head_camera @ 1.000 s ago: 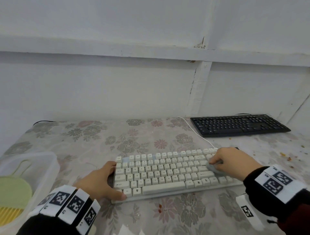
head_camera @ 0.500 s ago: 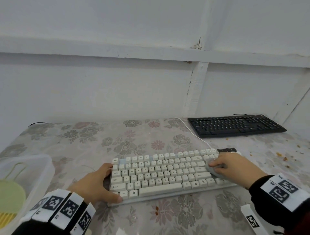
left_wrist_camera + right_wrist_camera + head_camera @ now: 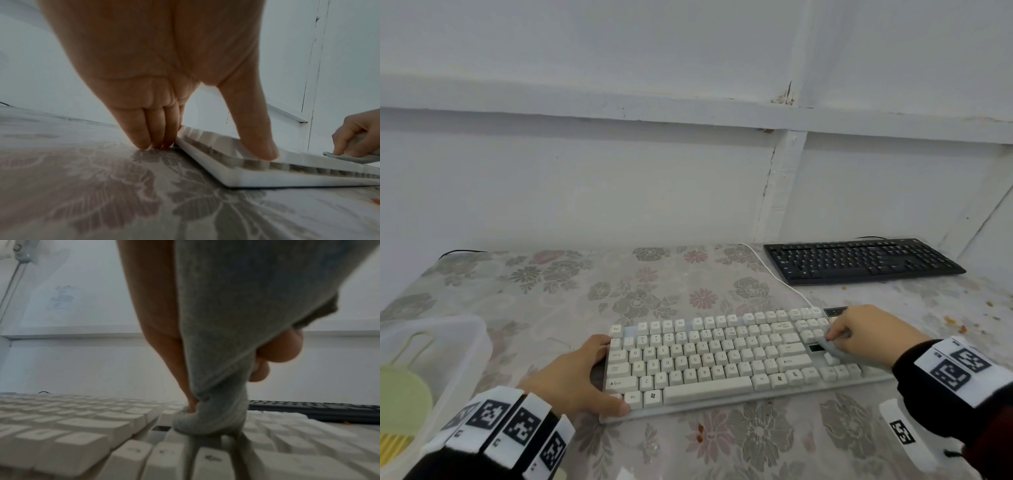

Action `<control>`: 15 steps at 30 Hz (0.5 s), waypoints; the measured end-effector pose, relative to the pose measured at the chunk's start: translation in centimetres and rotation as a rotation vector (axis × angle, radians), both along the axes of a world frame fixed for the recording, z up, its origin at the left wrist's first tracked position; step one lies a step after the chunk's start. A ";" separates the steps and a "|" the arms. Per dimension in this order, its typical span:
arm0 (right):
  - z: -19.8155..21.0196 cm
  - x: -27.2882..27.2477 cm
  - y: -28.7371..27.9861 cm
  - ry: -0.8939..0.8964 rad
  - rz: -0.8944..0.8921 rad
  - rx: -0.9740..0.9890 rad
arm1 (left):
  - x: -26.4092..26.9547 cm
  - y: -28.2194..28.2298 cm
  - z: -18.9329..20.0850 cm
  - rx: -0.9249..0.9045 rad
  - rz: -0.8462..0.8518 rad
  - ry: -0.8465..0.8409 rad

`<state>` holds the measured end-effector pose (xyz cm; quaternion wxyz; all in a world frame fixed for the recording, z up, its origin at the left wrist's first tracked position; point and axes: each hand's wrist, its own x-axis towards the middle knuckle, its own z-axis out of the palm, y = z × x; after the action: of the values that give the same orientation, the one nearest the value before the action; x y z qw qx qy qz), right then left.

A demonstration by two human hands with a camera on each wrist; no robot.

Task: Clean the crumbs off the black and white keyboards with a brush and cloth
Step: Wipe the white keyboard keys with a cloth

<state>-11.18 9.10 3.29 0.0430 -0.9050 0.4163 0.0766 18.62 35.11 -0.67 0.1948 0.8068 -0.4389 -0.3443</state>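
I see the white full-size keyboard with cream keycaps (image 3: 726, 359) lying flat near the front edge of the table with the grey floral plastic cover (image 3: 592, 291), roughly in the middle of its width. My left hand (image 3: 575, 380) steadies the keyboard's left end: the thumb lies straight along the front left corner of the frame, and the other fingers (image 3: 156, 129), straight and pressed together, stand against the left side with their tips on the table cover, so that hand is relaxed and not clamped on anything. My right hand (image 3: 866, 332) is at the keyboard's right end, fingers curled round a folded grey cloth (image 3: 222, 340), which it presses down onto the keys beside the small dark indicator window; the cloth's lower fold touches the keycaps. The flat black keyboard (image 3: 859, 260) sits at the back right corner of the table, well apart from the white one, close to the white wall. A few orange crumbs (image 3: 952, 320) lie on the cover near the right edge. At the left edge stands a translucent plastic tub (image 3: 465, 346) with something pale green and yellow inside; I cannot tell what it is.
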 end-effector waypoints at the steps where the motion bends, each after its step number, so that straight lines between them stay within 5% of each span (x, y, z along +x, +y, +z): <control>1: 0.2 0.1 0.1 0.018 -0.008 -0.011 | 0.0 0.0 0.0 0.002 0.000 0.000; 9: 0.4 2.0 1.8 -0.012 0.118 0.028 | 0.3 0.0 -0.2 0.001 -0.002 0.009; 15: 0.1 0.4 0.3 0.039 0.022 0.015 | 0.2 0.1 -0.3 0.006 0.001 0.001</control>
<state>-10.76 9.37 3.42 0.0409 -0.9076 0.4063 0.0977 18.80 35.18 -0.94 0.1928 0.8074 -0.4372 -0.3460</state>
